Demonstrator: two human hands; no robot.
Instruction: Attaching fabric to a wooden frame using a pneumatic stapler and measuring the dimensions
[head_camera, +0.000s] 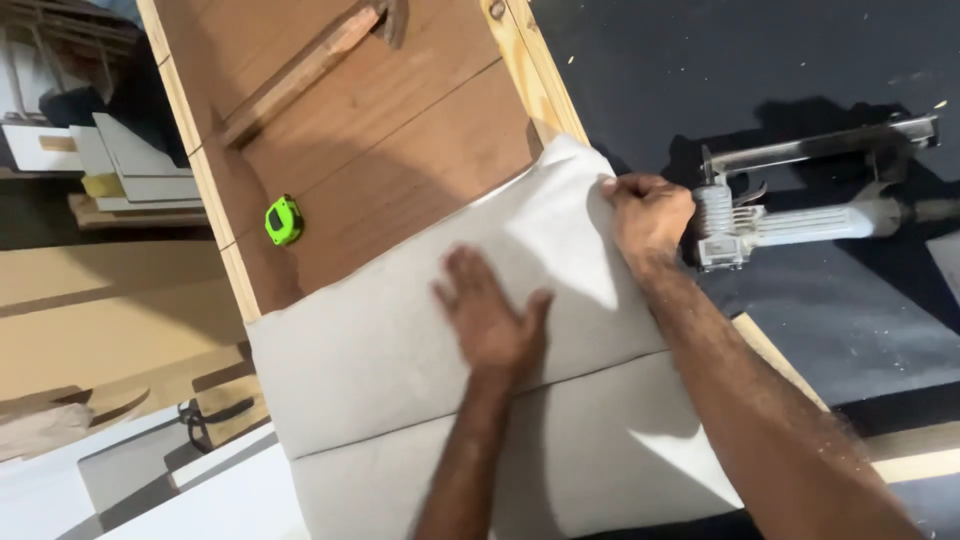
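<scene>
Two hands on the pale grey padded fabric panel (420, 350), which covers the near part of a brown plywood board (390, 150) with a pale wood frame. My left hand (492, 318) lies flat, fingers spread, mid-panel. My right hand (648, 215) pinches the panel's far right corner. One seam crosses the panel. Green tape measure (283, 220) on the board; pneumatic stapler (790, 215) just beside my right hand.

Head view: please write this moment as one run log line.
left hand flat on grey fabric | right hand grips fabric edge | staple gun beside | green tape measure on board
</scene>
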